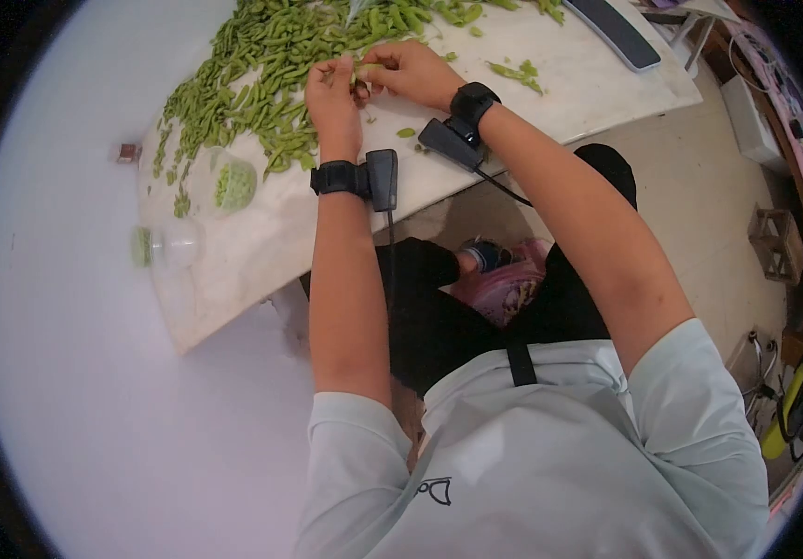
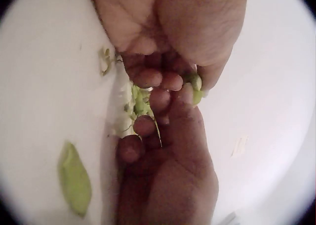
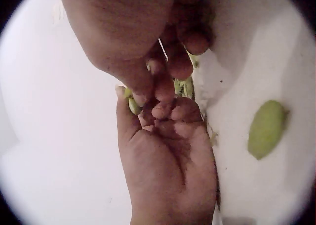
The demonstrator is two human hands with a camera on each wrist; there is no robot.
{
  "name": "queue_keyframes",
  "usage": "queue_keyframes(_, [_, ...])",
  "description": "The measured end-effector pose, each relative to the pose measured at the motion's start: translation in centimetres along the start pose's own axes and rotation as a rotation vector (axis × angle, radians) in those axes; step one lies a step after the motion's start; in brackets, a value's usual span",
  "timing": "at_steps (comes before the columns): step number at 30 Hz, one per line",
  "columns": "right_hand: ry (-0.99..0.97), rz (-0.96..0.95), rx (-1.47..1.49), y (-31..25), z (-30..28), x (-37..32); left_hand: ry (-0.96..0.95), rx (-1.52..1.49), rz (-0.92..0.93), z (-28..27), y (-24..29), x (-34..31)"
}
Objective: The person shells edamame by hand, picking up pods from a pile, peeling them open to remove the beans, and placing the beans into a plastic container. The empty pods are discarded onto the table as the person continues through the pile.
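Observation:
Both hands meet at the near edge of a heap of green bean pods [image 1: 261,65] on the pale table. My left hand [image 1: 332,104] and right hand [image 1: 420,76] pinch a small green bean pod [image 2: 197,92] between them by thumbs and fingertips. In the right wrist view, a bean [image 3: 134,106] shows at the pod's split side. The other fingers of both hands are curled and partly cover the pod. One loose flat pod [image 3: 268,130] lies on the table beside the hands.
A clear cup of shelled green beans [image 1: 233,186] stands at the table's left, near another clear container [image 1: 178,247]. Loose pod pieces [image 1: 518,74] lie to the right. A dark flat device [image 1: 611,33] rests by the far right edge. Cables hang from both wrist cameras.

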State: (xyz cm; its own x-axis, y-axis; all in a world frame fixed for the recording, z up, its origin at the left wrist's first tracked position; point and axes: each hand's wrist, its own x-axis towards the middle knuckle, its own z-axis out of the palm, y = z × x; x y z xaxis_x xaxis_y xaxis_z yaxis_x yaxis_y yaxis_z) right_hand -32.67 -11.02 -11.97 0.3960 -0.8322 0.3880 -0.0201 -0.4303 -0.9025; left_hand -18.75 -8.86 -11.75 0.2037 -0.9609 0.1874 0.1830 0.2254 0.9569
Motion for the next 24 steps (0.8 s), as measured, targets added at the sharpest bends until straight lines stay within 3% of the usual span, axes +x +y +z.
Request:
queue_keyframes(2, [0.019,0.069,-0.042,0.4,-0.1,0.2,-0.045,0.051,-0.006,-0.1,-0.1,0.1])
queue_keyframes(7, [0.091,-0.041,-0.112,2.1,0.3,0.8,-0.074,0.070,-0.018,0.1,0.2,-0.1])
queue_keyframes(11, [0.073,-0.025,-0.193,1.9,-0.1,0.6,-0.135,0.073,-0.001,0.3,0.0,-0.1])
queue_keyframes(15, [0.063,-0.009,-0.158,1.2,-0.1,0.5,-0.095,-0.028,0.020,0.1,-0.1,-0.4])
queue_keyframes(20, [0.114,0.088,0.043,0.5,-0.1,0.0,-0.076,0.083,0.080,-0.3,-0.2,-0.2])
queue_keyframes(24, [0.087,0.052,-0.009,0.5,-0.1,0.1,-0.056,0.126,0.092,0.1,-0.1,-0.3])
